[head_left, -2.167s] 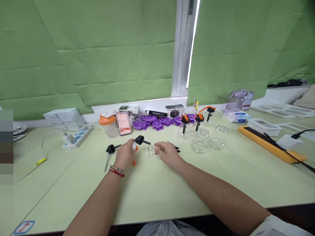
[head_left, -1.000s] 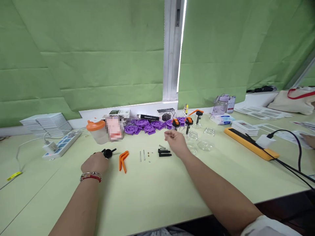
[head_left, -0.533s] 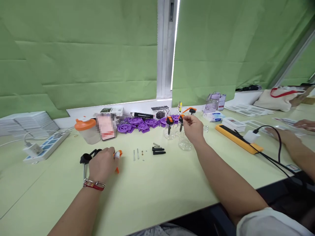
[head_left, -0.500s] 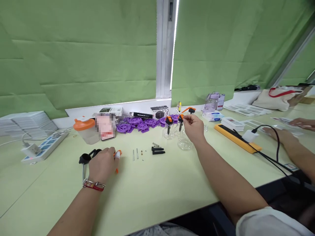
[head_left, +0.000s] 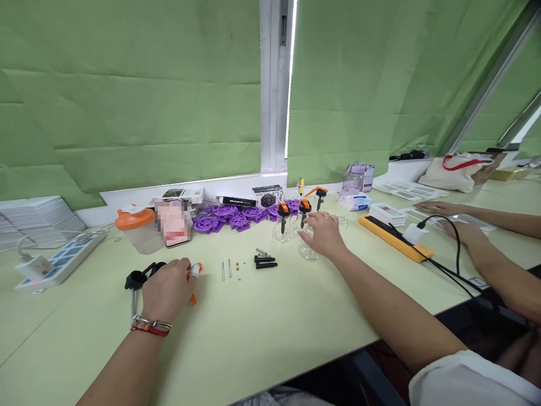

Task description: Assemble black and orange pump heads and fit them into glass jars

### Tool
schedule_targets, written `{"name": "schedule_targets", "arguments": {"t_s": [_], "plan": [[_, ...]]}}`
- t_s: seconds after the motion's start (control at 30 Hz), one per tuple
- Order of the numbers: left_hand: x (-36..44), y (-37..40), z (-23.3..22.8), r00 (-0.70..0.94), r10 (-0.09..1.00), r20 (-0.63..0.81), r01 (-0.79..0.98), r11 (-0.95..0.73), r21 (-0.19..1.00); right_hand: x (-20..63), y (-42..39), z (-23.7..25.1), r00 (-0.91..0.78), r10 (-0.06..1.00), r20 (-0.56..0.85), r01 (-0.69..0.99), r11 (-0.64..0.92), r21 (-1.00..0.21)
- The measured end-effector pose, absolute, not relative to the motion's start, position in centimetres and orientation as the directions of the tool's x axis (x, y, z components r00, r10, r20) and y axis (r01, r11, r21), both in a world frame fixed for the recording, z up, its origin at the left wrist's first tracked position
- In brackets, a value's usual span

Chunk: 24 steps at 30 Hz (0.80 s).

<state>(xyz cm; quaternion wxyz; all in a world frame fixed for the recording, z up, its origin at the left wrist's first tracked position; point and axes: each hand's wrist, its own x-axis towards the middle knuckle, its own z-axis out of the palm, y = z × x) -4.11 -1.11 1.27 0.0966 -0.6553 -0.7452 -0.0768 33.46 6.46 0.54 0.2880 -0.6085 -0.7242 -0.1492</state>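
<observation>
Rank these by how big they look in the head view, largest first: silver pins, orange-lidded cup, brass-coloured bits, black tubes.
1. Orange-lidded cup
2. Black tubes
3. Silver pins
4. Brass-coloured bits

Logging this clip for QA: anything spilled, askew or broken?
No spill or breakage stands out. One oddity: the phone at the back left looks pixelated, probably image masking. The orange piece is partly hidden by the left hand, so I can't judge its condition.

It looks like a workroom: metal pins (head_left: 230, 269), purple plastic parts (head_left: 240, 224) and a co-worker's arm (head_left: 499, 270) share one table (head_left: 262, 332).
</observation>
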Motion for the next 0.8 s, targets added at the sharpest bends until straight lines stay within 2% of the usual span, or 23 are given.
{"name": "schedule_targets", "arguments": {"t_s": [0.13, 0.23, 0.37, 0.47, 0.57, 0.67, 0.8], "plan": [[-4.1, -1.1, 1.2, -0.109, 0.959, 0.261, 0.993, 0.116, -0.013, 32.7, 6.4, 0.5, -0.093, 0.786, 0.611, 0.989, 0.146, -0.036], [-4.2, -1.1, 1.0, -0.104, 0.960, 0.261, 0.994, 0.110, -0.007, 31.1, 7.3, 2.0, -0.138, 0.773, 0.619, 0.980, 0.199, -0.030], [-4.2, -1.2, 1.0, -0.090, 0.954, 0.288, 0.995, 0.099, -0.018, 27.9, 9.9, 3.4, -0.160, 0.819, 0.551, 0.949, 0.280, -0.142], [-4.1, -1.4, 1.1, -0.093, 0.941, 0.324, 0.994, 0.107, -0.024, 26.5, 11.9, 3.2, -0.054, 0.909, 0.413, 0.931, 0.196, -0.309], [-4.2, -1.5, 1.2, -0.106, 0.924, 0.368, 0.993, 0.115, -0.002, 26.2, 12.9, 2.7, 0.031, 0.937, 0.347, 0.902, 0.124, -0.414], [-4.4, -1.4, 1.0, -0.114, 0.895, 0.432, 0.993, 0.101, 0.054, 26.2, 12.3, 3.3, 0.052, 0.904, 0.424, 0.897, 0.144, -0.418], [-4.2, -1.6, 0.3, -0.077, 0.829, 0.554, 0.980, -0.040, 0.195, 25.2, 9.0, 6.4, -0.021, 0.766, 0.643, 0.912, 0.277, -0.301]]}}
